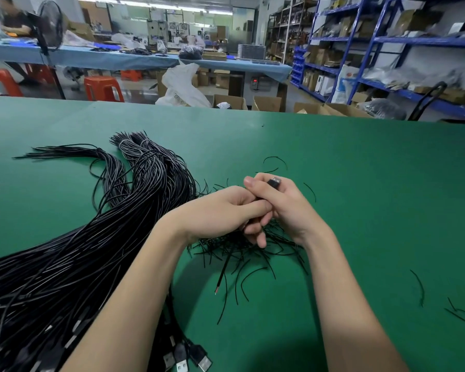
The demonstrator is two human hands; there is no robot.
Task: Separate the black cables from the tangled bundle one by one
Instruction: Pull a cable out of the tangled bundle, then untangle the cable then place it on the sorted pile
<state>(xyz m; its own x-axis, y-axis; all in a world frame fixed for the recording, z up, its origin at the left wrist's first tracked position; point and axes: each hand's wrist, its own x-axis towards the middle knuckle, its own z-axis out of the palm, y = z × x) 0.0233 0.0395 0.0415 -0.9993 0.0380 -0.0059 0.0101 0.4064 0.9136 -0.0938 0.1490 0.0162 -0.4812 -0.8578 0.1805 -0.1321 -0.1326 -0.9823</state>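
Cables [97, 251] are lying in a thick black bundle across the left side of the green bench [360, 197], running from the near left corner, where their flat metal plugs [188, 358] are poking out by the near edge, up toward the far left, where the loose tips are fanning out. Both hands are meeting near the middle of the bench, touching each other. Her or his left hand [220, 213] is curling its fingers inward, pressed together around black strands that are mostly hidden inside the grip. Right beside it, the right hand [282, 205] is closing around one cable, with a small dark plug [275, 182] sticking out above the index finger while the thumb [253, 183] is pressing down next to it. Under and just in front of the hands, a messy pile of short black wire pieces [247, 251] is spreading over the green surface, one of them showing a reddish tip. A few single scraps [459, 314] are lying well apart toward the near right edge, and others are curling just beyond the hands.
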